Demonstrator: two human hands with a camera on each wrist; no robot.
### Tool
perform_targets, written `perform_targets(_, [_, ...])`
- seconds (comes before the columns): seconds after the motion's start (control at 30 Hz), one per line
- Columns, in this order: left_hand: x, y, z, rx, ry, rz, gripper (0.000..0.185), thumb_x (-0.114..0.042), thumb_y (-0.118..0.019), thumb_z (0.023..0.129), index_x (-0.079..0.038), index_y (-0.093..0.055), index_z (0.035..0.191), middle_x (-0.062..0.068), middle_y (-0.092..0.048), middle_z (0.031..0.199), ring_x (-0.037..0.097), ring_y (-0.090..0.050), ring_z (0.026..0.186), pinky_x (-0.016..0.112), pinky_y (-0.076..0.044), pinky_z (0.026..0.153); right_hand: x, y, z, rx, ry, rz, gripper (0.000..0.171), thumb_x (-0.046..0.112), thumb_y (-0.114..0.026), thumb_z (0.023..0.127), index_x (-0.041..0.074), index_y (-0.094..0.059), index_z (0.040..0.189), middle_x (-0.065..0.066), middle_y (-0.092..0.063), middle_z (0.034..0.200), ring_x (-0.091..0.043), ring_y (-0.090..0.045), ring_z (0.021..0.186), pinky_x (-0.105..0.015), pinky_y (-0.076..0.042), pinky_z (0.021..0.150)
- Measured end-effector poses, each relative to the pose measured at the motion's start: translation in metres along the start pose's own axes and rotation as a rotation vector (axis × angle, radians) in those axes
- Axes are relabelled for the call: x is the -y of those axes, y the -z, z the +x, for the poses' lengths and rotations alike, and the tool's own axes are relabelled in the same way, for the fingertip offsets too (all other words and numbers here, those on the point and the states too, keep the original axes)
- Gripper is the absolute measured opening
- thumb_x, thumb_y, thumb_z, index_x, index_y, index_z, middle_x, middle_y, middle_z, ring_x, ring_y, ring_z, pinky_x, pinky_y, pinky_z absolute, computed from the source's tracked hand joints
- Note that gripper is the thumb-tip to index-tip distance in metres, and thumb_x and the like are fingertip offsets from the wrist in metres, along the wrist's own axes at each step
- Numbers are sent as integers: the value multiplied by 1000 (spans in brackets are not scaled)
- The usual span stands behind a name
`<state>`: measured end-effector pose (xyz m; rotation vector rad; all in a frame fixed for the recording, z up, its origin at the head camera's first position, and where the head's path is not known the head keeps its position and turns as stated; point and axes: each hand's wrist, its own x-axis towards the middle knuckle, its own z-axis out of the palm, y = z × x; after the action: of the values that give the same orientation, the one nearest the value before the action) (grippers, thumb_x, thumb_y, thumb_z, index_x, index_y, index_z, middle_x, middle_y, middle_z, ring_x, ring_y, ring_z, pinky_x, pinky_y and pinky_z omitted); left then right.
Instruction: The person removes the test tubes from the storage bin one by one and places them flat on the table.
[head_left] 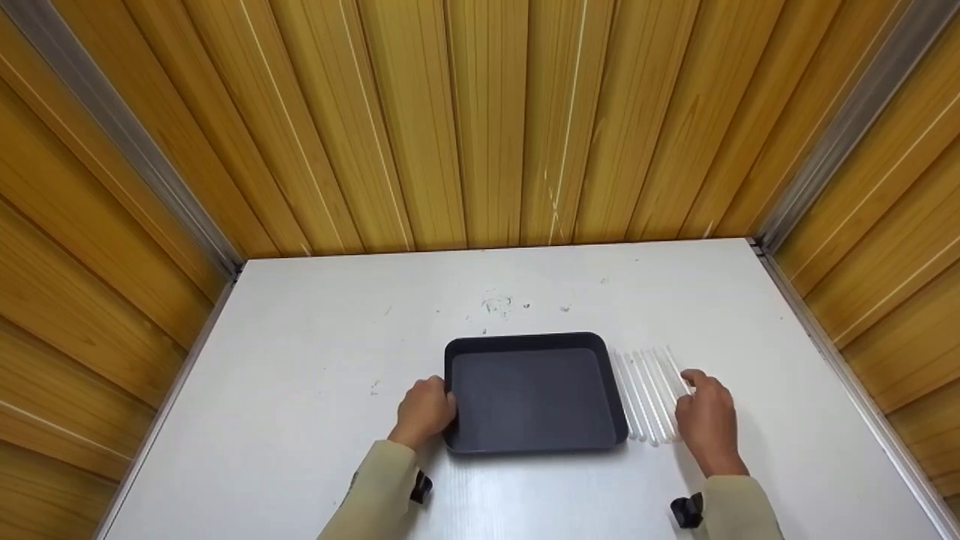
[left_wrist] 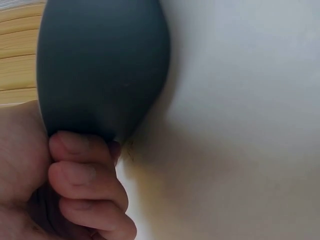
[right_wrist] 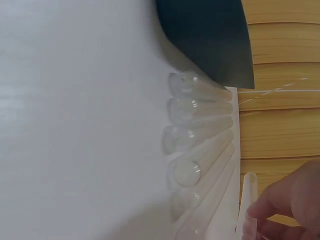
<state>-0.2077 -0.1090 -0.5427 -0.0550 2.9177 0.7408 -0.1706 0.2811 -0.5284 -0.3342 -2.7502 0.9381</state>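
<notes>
A dark grey rectangular tray (head_left: 532, 401) sits on the white table, its inside bare. My left hand (head_left: 424, 409) grips the tray's left wall; in the left wrist view several curled fingers (left_wrist: 87, 185) lie against the outer side of the tray (left_wrist: 102, 65). Along the tray's right side lie several clear test tubes (head_left: 646, 397) in a row, their rounded ends towards me. My right hand (head_left: 706, 420) is at the right end of that row. In the right wrist view, the right hand (right_wrist: 292, 200) pinches one test tube (right_wrist: 249, 195), apart from the others (right_wrist: 200, 135).
The white table (head_left: 315, 337) carries small dark marks beyond the tray. Wood-patterned panels (head_left: 487, 127) stand at the back and both sides, with grey metal posts (head_left: 847, 112) in the corners. Dark wrist devices (head_left: 686, 511) sit at both sleeves.
</notes>
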Motion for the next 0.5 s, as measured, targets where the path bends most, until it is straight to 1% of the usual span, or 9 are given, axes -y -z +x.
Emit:
perform_targets(0.2, [1, 0, 1, 7, 8, -9, 19, -16, -58, 90, 2, -64, 92, 13, -65, 81, 21, -54, 65, 39, -46, 61, -8, -3, 1, 19, -22, 5, 38, -9, -44, 87, -12, -54, 123, -34, -58, 117, -48, -55, 110, -55, -45, 89])
perform_targets(0.5, [0, 0, -1, -14, -4, -4, 19, -17, -59, 89, 2, -64, 89, 16, -65, 81, 24, -58, 68, 42, -47, 62, -13, -6, 5, 77, -58, 24, 40, -8, -43, 88, -12, -51, 127, -34, -55, 121, -49, -52, 116, -56, -44, 93])
